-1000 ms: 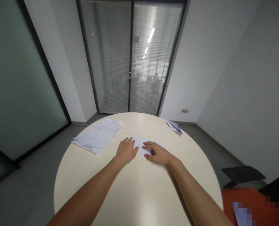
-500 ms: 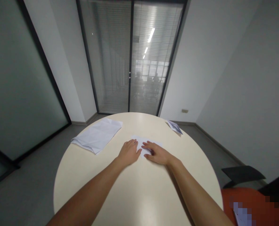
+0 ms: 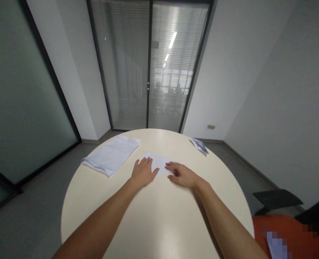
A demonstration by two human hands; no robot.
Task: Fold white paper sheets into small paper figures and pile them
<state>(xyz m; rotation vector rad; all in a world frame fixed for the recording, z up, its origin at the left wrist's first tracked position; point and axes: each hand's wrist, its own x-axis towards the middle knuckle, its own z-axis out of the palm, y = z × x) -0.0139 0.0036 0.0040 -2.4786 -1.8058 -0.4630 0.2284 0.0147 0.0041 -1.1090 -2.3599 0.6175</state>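
A small sheet of white paper (image 3: pixel 158 164) lies flat on the round table between my two hands. My left hand (image 3: pixel 143 172) rests on its left part, palm down with the fingers stretched out and thumb apart. At the sheet's right side is my right hand (image 3: pixel 184 175), its fingers slightly bent and a gap between thumb and forefinger. Its fingertips touch the paper or hover just over it; which one I cannot tell. Part of the sheet is hidden under both hands.
Larger creased white sheets (image 3: pixel 112 154) lie at the table's left edge. A folded paper piece (image 3: pixel 199 145) sits by the far right edge. The cream round table (image 3: pixel 148 223) fills the middle. An orange chair (image 3: pixel 286 230) stands at the right, near a black chair part (image 3: pixel 278 199).
The small sheet has shifted left. My left hand has moved left with it and its fingers have spread. My right hand has shifted slightly right, so the hands are farther apart.
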